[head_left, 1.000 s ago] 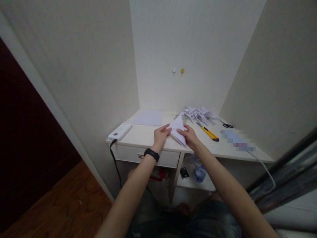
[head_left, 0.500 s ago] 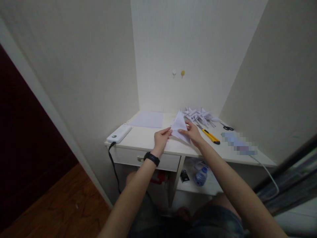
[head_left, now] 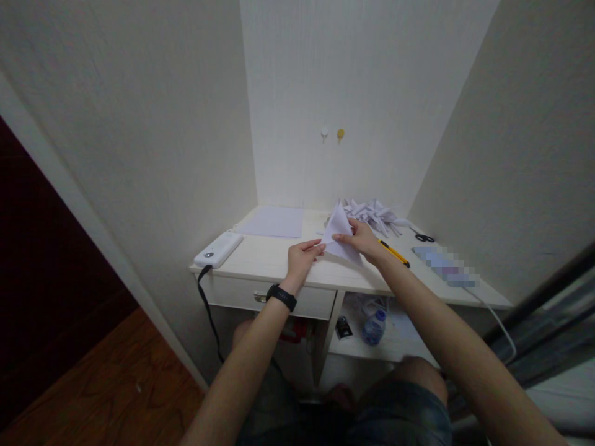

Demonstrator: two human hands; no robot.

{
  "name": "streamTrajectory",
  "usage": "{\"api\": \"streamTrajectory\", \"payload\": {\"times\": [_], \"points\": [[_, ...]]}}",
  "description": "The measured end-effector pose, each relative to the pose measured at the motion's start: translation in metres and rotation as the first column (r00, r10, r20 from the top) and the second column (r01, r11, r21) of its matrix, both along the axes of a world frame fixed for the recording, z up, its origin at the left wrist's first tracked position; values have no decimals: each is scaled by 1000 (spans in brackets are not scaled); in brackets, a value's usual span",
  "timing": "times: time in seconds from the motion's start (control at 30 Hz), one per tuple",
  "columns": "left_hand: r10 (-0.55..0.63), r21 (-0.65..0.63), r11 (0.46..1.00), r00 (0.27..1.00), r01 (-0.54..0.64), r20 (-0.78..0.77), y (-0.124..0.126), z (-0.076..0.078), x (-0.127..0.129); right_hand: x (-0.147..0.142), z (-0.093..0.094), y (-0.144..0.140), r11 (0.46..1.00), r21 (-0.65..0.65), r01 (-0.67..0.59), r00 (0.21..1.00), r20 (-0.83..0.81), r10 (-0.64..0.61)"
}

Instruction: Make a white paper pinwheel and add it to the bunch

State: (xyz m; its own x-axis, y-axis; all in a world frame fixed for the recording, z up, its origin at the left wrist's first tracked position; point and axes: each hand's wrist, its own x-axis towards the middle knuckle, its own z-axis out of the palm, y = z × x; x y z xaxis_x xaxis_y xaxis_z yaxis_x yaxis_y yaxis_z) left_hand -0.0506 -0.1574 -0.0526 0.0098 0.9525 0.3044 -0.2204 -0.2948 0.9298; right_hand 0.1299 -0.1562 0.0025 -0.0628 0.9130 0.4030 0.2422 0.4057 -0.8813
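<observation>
A folded white paper triangle is held just above the white desk, its point tilted up and away from me. My left hand, with a black band on the wrist, pinches the paper's near left corner. My right hand grips its right side with fingers on top. Behind them lies a heap of folded white paper pieces.
A flat white sheet lies at the back left. A white power bank with a black cable sits at the left edge. A yellow utility knife and black scissors lie to the right. A water bottle stands on the shelf under the desk.
Both hands have turned the folded paper so that its point rises higher and farther back. My right hand has slid up along its right side.
</observation>
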Motion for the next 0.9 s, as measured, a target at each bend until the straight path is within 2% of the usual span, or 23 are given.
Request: {"api": "streamTrajectory", "payload": {"times": [0.4, 0.63, 0.9], "points": [[-2, -10, 1000, 1000, 2, -9, -3, 1, 0, 0, 6, 1, 998, 43, 49, 997, 56, -51], [14, 38, 999, 1000, -13, -25, -2, -1, 1, -2, 6, -1, 999, 41, 35, 998, 50, -37], [68, 75, 995, 997, -66, -21, -2, -2, 0, -7, 1, 9, 999, 25, 40, 999, 22, -41]]}}
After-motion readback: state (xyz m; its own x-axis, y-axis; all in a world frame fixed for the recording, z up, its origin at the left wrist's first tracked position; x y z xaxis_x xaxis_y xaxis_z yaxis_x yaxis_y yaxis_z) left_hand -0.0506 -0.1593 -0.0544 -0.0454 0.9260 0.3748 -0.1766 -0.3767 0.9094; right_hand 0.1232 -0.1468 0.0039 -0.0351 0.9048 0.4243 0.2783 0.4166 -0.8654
